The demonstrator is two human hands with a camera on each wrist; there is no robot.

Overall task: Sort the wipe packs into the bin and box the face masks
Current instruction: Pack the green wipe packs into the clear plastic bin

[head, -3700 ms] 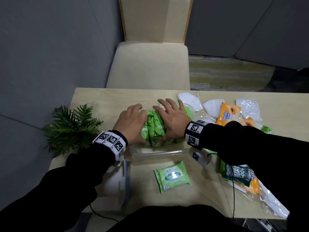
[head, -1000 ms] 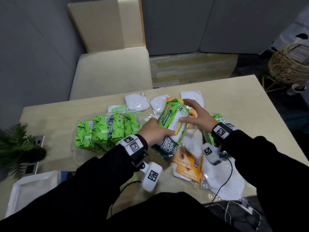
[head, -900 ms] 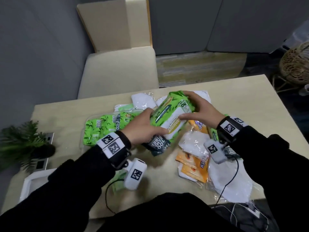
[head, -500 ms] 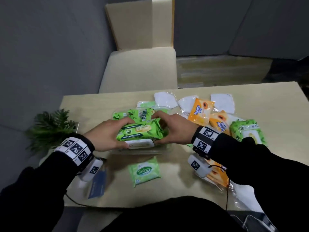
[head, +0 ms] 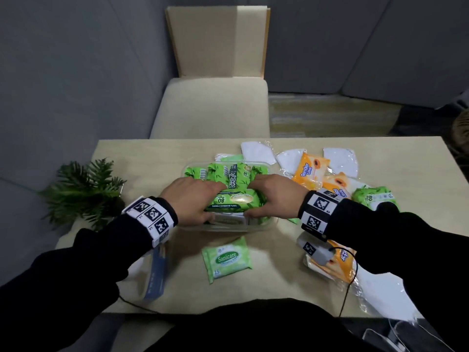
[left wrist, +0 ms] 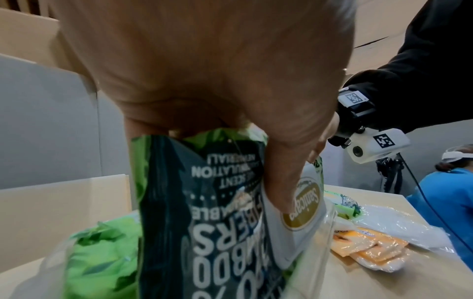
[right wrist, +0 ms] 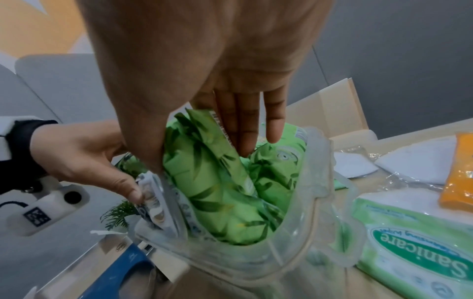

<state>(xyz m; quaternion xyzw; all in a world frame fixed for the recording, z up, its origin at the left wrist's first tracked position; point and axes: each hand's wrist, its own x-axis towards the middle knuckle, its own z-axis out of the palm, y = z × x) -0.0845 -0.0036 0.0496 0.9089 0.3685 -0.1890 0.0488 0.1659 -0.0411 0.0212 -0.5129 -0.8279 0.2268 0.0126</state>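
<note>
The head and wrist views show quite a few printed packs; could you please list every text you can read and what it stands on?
"Sanicare" and "15": small green pack in front of the clear bin.
"80" and "100% BAMBOO FIBERS": wipe pack held by left hand and right hand.
"Tender Love": orange pack.
"Sanicare": large pack beside the bin.
Smaller print is too blurred to read.
</note>
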